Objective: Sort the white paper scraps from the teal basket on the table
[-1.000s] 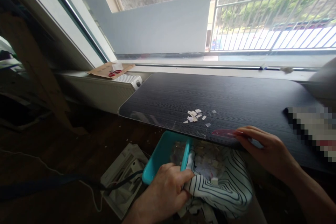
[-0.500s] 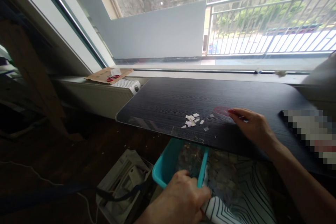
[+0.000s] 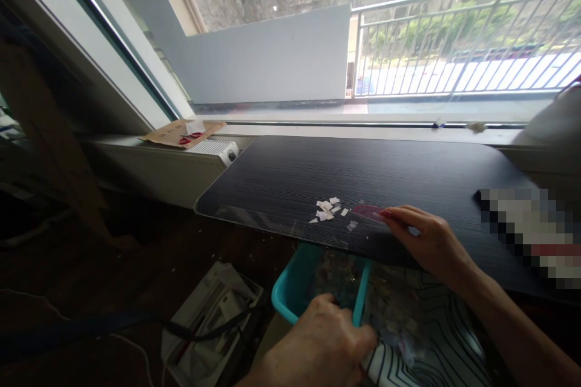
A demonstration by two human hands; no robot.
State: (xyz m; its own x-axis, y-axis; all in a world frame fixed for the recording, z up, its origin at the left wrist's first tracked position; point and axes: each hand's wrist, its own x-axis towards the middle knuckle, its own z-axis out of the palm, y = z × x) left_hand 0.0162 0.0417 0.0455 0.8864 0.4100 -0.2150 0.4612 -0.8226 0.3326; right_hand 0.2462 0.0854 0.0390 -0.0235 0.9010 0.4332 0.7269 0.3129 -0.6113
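Note:
My right hand (image 3: 424, 236) pinches a thin, pink, see-through flat piece (image 3: 367, 212) between thumb and fingers, just over the dark tabletop (image 3: 281, 175); its exact kind does not show. Left of that piece lies a small pile of torn white paper scraps (image 3: 325, 210), with a few clear bits (image 3: 352, 226) nearby. Below the table's front edge, my left hand (image 3: 324, 338) is closed on the near rim of a teal plastic bin (image 3: 284, 296). Inside the bin are clear and pale scraps (image 3: 336, 269), blurred and partly covered by my hand.
A white box with pale parts (image 3: 218, 314) stands on the dark floor at lower left. Striped cloth (image 3: 447, 338) lies right of the bin. Red-handled scissors (image 3: 190, 138) rest on brown paper (image 3: 157, 133) on the sill. A blurred-out object (image 3: 526, 230) sits at the table's right.
My right hand has come nearer and leftward with the pink piece, now close to the paper scraps. The bin and my left hand have shifted slightly right in view.

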